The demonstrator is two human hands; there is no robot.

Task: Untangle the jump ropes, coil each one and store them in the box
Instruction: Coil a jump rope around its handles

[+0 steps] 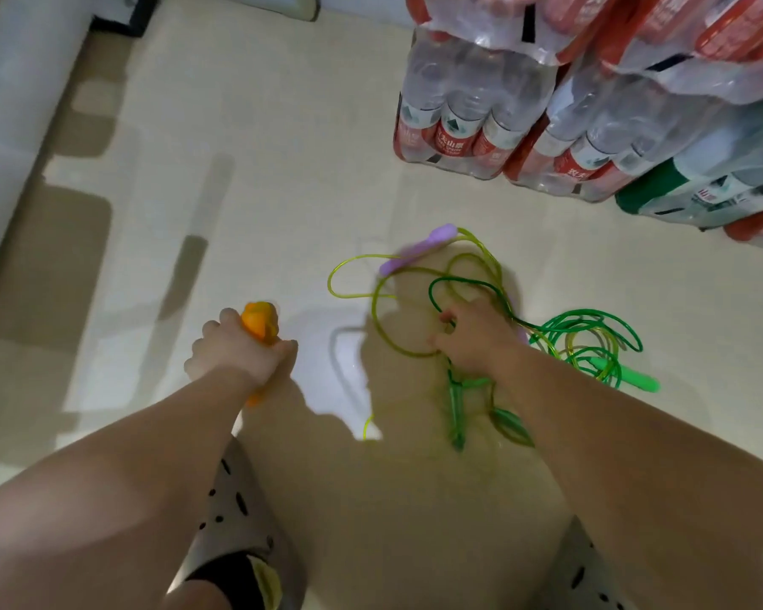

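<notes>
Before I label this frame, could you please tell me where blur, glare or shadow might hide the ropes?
Head view: the purple handle is motion-smeared; glare whitens the floor beside the left hand; shadow darkens the ropes at the right hand; wide-angle distortion tilts the bottle packs.

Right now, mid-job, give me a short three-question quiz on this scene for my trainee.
1. True or false: the left hand grips the orange handle.
2. The right hand grips the ropes. Which handle lies on the floor to its right? A purple handle; B green handle; C orange handle.
3. Fill in: the shrink-wrapped packs at the back hold water ____.
Key: 1 true; 2 B; 3 bottles.
</notes>
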